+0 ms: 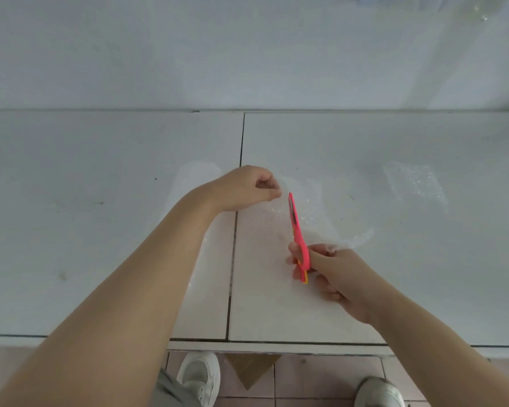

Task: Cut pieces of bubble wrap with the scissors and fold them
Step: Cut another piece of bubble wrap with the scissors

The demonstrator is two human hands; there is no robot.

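Plastics shining against glaze

The bubble wrap (315, 212) is looking clear, thin and pimpled, its plastic wrinkles catching glossy light; the scissors (297, 230) are showing smooth pink plastic around a dark blade. The counter tiles (100, 230) are showing a smooth white glaze, and the floor tiles (321, 374) are looking matt pink.

- A single head-worn wide-angle view looks forward and steeply down along the person's arms.
- It sits close above the worktop (100, 230), with the fingers (268, 187) mid-frame.
- Beyond the fingers rises the wall (247, 54); nearer than them, below the worktop's edge, the floor (321, 374) and shoes (200, 374) show.
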